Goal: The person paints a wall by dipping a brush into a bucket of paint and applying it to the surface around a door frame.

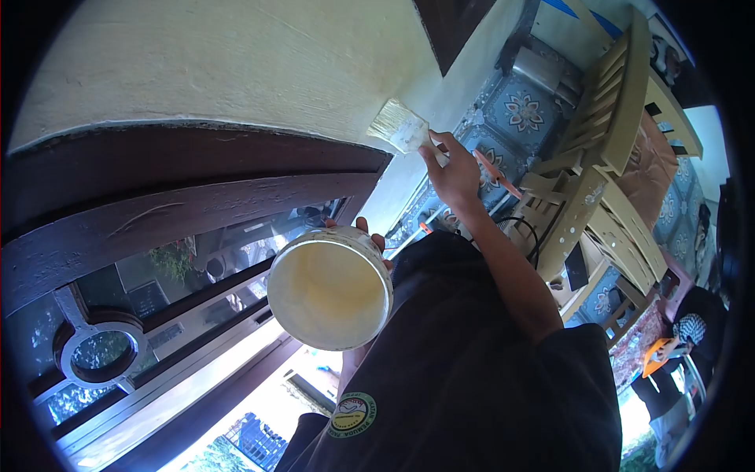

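Note:
In my right hand (454,173) is a wide paintbrush (401,127), gripped by its handle. Its bristles are coated with pale paint and lie against or just in front of the cream wall (259,67); I cannot tell whether they touch it. My left hand (370,234) is wrapped around a paint bucket (330,295), its fingers showing over the far side. The bucket's mouth faces me, and pale yellowish paint coats the inside. How much paint it holds is unclear. Both hands are apart from each other.
A dark brown door frame (197,157) with glass panes borders the wall. Wooden benches (613,110) and a table (578,208) stand on patterned blue tiles (523,114). A phone (576,265) lies near the table. Another person (692,338) is at the far right.

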A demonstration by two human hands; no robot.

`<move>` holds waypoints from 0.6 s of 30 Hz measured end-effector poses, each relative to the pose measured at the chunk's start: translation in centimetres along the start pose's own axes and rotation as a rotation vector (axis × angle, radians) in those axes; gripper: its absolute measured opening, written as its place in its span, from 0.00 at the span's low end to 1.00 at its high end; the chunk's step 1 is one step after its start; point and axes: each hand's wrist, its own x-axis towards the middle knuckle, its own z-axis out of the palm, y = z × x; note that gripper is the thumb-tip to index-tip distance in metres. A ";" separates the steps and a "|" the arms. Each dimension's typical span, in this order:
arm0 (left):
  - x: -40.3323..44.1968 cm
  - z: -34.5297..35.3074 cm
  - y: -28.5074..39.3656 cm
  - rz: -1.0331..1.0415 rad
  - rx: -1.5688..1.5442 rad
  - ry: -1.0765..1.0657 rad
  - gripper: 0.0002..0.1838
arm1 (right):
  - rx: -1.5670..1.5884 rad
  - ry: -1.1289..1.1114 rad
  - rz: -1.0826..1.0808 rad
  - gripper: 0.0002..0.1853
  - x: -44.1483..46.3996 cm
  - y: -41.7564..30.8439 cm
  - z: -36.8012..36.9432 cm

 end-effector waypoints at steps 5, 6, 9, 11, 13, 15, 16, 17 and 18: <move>-0.4 -0.6 -0.1 -0.032 -0.005 0.029 0.33 | 0.511 0.044 -0.066 0.17 2.7 -8.7 -3.5; -0.6 -0.6 0.1 -0.051 -0.011 0.069 0.32 | 0.629 0.111 -0.204 0.17 3.5 -10.5 -3.3; -0.4 -0.2 -0.3 -0.084 0.000 0.117 0.31 | 0.389 0.144 -0.356 0.13 5.4 -15.0 -4.5; -0.3 0.4 -0.3 -0.097 0.016 0.130 0.31 | 0.325 0.088 -0.296 0.11 5.2 -14.2 -3.5; 0.1 1.1 0.1 -0.191 -0.002 0.141 0.32 | 0.263 0.034 -0.248 0.09 4.9 -12.6 -1.6; 0.6 1.6 -1.0 -0.111 0.080 0.142 0.34 | 0.274 0.146 -0.246 0.06 3.5 -9.1 0.9; 0.8 1.8 -1.5 -0.036 0.153 0.140 0.38 | 0.284 0.146 -0.240 0.06 3.1 -7.7 1.6; 0.9 2.0 -1.6 -0.036 0.164 0.149 0.38 | 0.244 0.138 -0.226 0.10 2.5 -6.3 2.1; 1.1 2.2 -1.7 -0.024 0.189 0.175 0.37 | 0.203 0.134 -0.212 0.14 1.9 -5.0 2.5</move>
